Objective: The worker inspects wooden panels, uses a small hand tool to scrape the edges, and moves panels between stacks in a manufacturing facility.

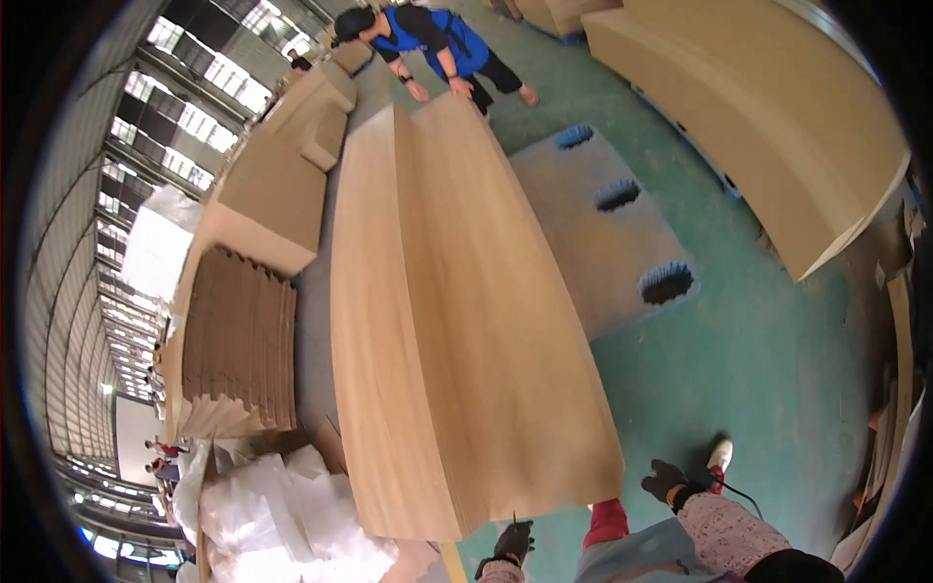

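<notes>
Head view: I am looking down a long stack of pale wooden sheets (457,321) that is running from 6 o'clock, just ahead of my hands, up to 12 o'clock, where a co-worker (428,44) in a blue vest is bending over its far end with both hands on the top edge. The stack is standing on the green floor (768,330); its near end is fanning slightly, so separate sheet edges are showing at the bottom corner.

My left hand (512,542), in a dark glove, is sitting just under the near bottom edge of the stack at 6 o'clock; I cannot tell whether it is closed on the edge or only touching it. My right hand (669,478), also gloved, is hanging at about 5 o'clock, apart from the stack, fingers loosely curled and holding nothing that I can see.

At 2 o'clock from the stack a grey pallet (603,233) with blue-rimmed slots is lying flat, touching or just beside the stack's right side. Beyond it, open floor is stretching toward 3 and 4 o'clock, the widest free room in view. At 1 o'clock another thick pile of boards (768,117) is closing that side.

On the left, at 9 o'clock, a bundle of brown corrugated cardboard (243,340) is lying near the stack, leaving only a narrow grey lane. At 7 o'clock, crumpled white plastic wrap (282,515) is crowding the near left corner.
</notes>
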A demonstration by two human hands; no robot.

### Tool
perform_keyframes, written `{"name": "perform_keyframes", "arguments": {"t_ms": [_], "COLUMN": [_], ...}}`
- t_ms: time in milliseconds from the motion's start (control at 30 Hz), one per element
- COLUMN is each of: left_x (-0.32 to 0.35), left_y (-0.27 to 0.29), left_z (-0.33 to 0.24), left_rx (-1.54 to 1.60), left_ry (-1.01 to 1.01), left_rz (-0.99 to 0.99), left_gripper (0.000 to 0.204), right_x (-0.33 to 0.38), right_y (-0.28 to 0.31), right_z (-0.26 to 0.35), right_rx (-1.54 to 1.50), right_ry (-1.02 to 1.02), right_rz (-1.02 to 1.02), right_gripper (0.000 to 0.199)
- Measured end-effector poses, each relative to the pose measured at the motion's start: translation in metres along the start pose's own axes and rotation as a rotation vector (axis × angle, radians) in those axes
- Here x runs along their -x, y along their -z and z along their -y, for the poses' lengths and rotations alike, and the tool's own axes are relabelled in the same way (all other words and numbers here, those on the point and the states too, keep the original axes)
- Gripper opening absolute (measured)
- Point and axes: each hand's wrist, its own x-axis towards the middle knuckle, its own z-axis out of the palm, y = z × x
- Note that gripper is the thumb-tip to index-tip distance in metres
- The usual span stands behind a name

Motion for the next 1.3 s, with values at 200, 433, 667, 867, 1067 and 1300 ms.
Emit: {"name": "perform_keyframes", "arguments": {"t_ms": [200,433,667,867,1067,1300], "left_x": [0.037,0.081,0.012,0.015,0.044,0.094], "left_y": [-0.065,-0.213,-0.349,-0.465,-0.583,-0.699], "left_z": [-0.002,-0.099,-0.256,-0.386,-0.527,-0.664], "left_rx": [-0.037,-0.454,-1.143,-1.058,-1.004,-0.933], "left_ry": [-0.075,-0.518,-1.373,-1.344,-1.19,-0.94], "left_rz": [0.028,0.157,0.478,0.774,1.036,1.139], "left_gripper": [0.035,0.037,0.026,0.028,0.03,0.033], "right_x": [0.008,0.109,0.058,0.11,0.124,0.166], "right_y": [0.11,0.279,0.252,0.351,0.456,0.616], "right_z": [-0.182,-0.31,-0.371,-0.316,-0.378,-0.412], "right_rx": [0.314,-0.486,-0.753,-0.673,-0.749,-1.15], "right_ry": [0.137,-0.248,-0.096,-0.424,-0.617,-0.696], "right_rz": [-0.075,-0.393,-0.733,-0.611,-0.892,-1.344], "right_gripper": [0.034,0.02,0.022,0.033,0.036,0.037]}}
